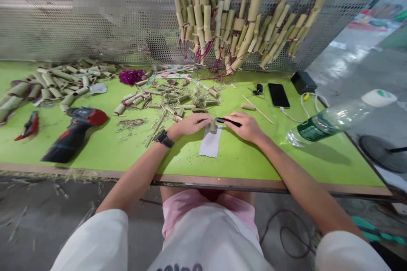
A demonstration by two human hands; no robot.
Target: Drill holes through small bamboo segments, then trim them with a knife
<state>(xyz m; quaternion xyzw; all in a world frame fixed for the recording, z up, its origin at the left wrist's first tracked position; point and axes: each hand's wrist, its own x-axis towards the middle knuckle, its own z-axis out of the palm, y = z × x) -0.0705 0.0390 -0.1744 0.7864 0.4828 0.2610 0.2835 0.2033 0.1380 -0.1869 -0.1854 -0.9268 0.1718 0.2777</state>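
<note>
My left hand [196, 123] is closed on a short bamboo piece [213, 126] that stands above a white strip of paper [210, 146] on the green table. A slim black-handled knife [229, 121] is gripped in my right hand [244, 126], its tip pointing left to the top of the bamboo piece. Whether the tip touches the bamboo is too small to tell. Small dark specks lie around the paper. Just beyond my hands are bamboo offcuts [182, 98] and a short loose bamboo tube [248, 106].
At left lie a cordless drill [78, 129], red pruning shears [31, 126] and a pile of bamboo tubes [54, 80]. A plastic bottle [333, 125], phone [279, 95] and black box [303, 82] are at right. Strung bamboo [235, 29] hangs against a perforated metal panel [143, 17].
</note>
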